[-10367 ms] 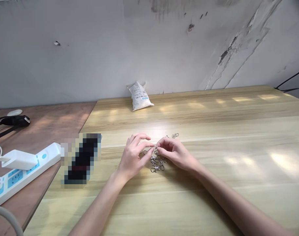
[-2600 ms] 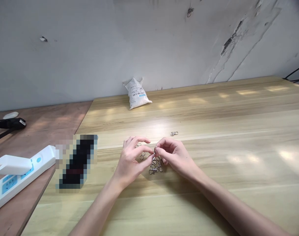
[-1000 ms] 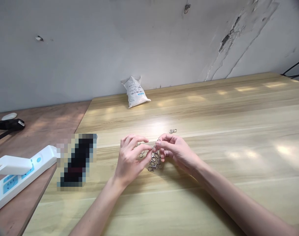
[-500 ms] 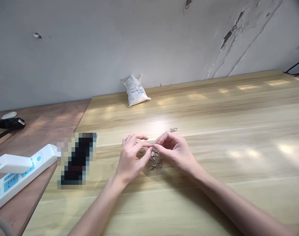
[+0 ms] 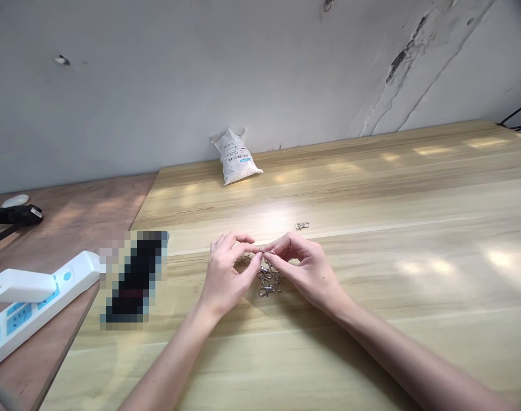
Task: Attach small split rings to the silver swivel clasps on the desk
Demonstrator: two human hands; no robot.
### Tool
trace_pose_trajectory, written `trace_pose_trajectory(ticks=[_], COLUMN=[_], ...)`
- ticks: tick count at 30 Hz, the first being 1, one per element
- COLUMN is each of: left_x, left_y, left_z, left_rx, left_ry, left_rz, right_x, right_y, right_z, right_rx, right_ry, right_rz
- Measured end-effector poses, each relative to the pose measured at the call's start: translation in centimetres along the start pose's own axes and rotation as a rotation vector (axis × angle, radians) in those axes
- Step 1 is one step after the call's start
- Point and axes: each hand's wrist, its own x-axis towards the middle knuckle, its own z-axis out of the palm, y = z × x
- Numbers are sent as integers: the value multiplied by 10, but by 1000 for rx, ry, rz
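On the light wood table (image 5: 371,319), nearest in: left hand (image 5: 223,274) and right hand (image 5: 305,268), forearms coming in from the bottom of the view. Thumb and forefinger of each hand meet at the tips above the work. A small metal piece (image 5: 262,250) glints there, too small to tell whether either hand has it clamped. The other fingers are curled and slightly apart.

Directly under the fingertips, between the hands: a tangled pile of swivel snap hooks (image 5: 269,281), nickel-coloured, partly shaded by the hands. Just left of it, under the left hand's fingers, are a few split rings (image 5: 244,260). Beyond the hands, apart from the pile, lies a small linked metal pair (image 5: 302,226).

Risks: a weak pinch could drop the small metal piece into the pile, where it would be hard to pick out. Hooks look interlinked, so pulling one could drag or shift the rest. A knock could roll a loose ring away.

Farther left, on a brown wood table (image 5: 72,217): a white-and-blue power strip (image 5: 41,297) with a white charger (image 5: 18,285). A pixelated patch (image 5: 134,279) hides whatever lies near the edge. At the far edge, a white sack (image 5: 235,157) leans on a cracked grey wall (image 5: 243,68).
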Motion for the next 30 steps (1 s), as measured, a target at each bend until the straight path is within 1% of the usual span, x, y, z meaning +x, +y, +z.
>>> trace_pose_trajectory(ticks=[6,10,13,17,22,25,27,30], left_x=[1,2,4,6,6,6,5,4], left_y=[-1,-1,0,0,-1,-1,-1,1], left_z=[0,0,-1,-2,-2,-2,-3,-4], left_rx=[-63,-204,-285,-328,-349,-330,-308,-250], left_ry=[0,-18,-23,-15,-14,-8,1,36], left_rz=[-82,-169,-193,-210,-226,-228,-223,-177], right_x=[-2,-3,-4,-3,-2,-1,-2,-3], right_y=[3,1,0,0,3,3,2,-2], right_z=[1,1,0,-2,0,0,-1,-3], right_rx=[-19,-49,-126,-253,-388,-436,-427,-374], right_ry=[-16,-28,-50,-71,-76,-105,-112,-85], right_rz=[-19,-60,-124,-230,-337,-398,-401,-321])
